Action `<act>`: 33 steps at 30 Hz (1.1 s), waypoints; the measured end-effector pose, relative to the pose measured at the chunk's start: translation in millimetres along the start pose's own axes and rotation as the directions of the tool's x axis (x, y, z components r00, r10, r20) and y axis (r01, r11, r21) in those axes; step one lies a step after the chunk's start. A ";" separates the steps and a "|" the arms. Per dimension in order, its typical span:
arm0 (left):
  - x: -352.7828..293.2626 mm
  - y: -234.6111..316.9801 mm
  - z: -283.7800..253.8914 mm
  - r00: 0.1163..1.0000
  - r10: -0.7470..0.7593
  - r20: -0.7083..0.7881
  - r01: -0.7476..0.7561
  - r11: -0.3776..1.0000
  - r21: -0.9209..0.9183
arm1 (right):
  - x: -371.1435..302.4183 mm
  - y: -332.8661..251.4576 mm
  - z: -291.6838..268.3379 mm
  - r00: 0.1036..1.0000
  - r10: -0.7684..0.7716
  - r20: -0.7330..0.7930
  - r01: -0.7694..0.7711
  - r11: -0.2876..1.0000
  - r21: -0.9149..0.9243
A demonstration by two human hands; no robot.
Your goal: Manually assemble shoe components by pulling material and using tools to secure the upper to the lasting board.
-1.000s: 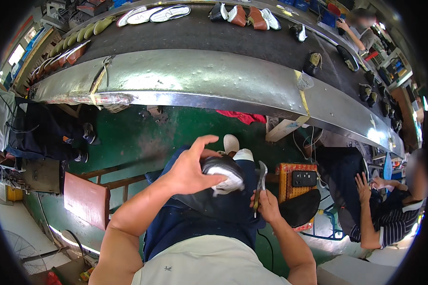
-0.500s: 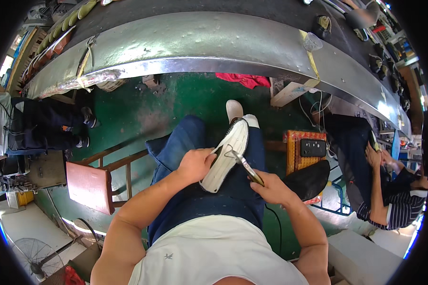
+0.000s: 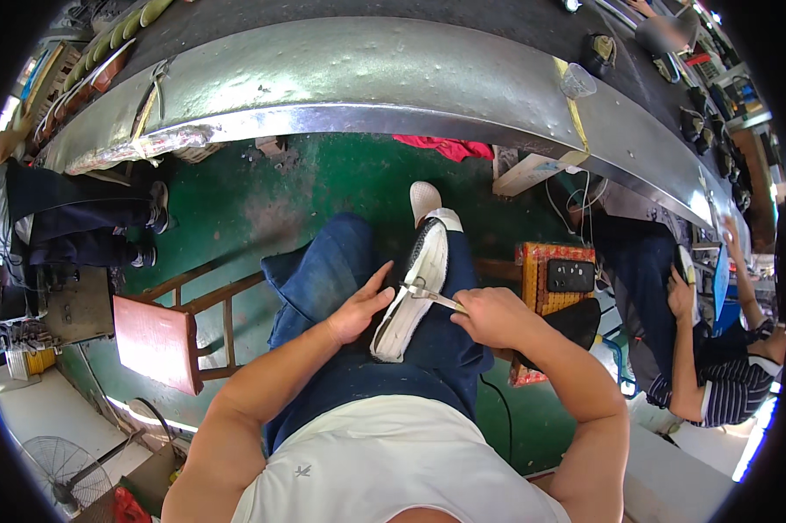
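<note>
A shoe (image 3: 408, 322) lies sole side up across my lap, its pale underside framed by a dark edge. My right hand (image 3: 500, 319) is closed round the handle of metal lasting pliers (image 3: 435, 298). The pliers reach across the shoe, and their head is at its left edge. My left hand (image 3: 360, 312) is beside that same edge, thumb and fingers apart, with nothing visible in it. Whether its fingertips touch the shoe I cannot tell.
A long metal-edged bench (image 3: 341, 74) spans the far side. To the left stands a brown stool (image 3: 156, 343); to the right a phone (image 3: 571, 275) lies on a woven seat (image 3: 533, 288). A co-worker (image 3: 702, 357) sits at the right, another person (image 3: 79, 205) at the left.
The pliers have swung left across the shoe, their head now at its left edge. My left hand has released its pinch on that edge, its fingers spreading. The shoe has tilted slightly.
</note>
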State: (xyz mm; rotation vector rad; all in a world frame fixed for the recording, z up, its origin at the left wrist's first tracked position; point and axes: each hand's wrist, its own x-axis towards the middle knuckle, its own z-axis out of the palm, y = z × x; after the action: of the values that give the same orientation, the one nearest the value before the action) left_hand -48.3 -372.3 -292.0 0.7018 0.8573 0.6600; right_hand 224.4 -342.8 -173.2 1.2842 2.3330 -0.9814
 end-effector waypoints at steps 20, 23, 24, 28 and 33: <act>3.6 -8.2 33.8 0.925 0.376 -0.052 -0.146 0.481 0.865 | -3.5 21.2 72.2 0.949 0.272 -0.160 -0.113 0.766 0.633; 1.3 8.7 43.4 0.949 0.314 0.017 -0.095 0.236 0.967 | -0.5 36.4 67.0 0.969 0.210 0.132 -0.230 0.562 0.794; 0.5 16.6 45.7 0.970 0.244 -0.002 -0.059 0.243 0.968 | -1.6 42.3 60.9 0.969 0.211 0.131 -0.230 0.561 0.795; 2.2 35.4 52.0 0.990 0.129 -0.054 0.021 0.247 0.969 | -14.6 44.1 32.7 0.937 0.044 0.348 -0.345 0.293 0.892; 2.8 40.2 55.9 0.998 0.060 -0.023 0.014 0.154 0.988 | -5.6 12.3 29.2 0.944 0.274 -0.183 -0.046 0.659 0.751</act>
State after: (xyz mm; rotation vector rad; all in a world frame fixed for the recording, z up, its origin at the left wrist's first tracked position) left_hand -9.2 -361.7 -236.2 1.9565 1.3321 -0.0123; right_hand 236.0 -361.9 -196.4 2.0028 1.9709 -1.9153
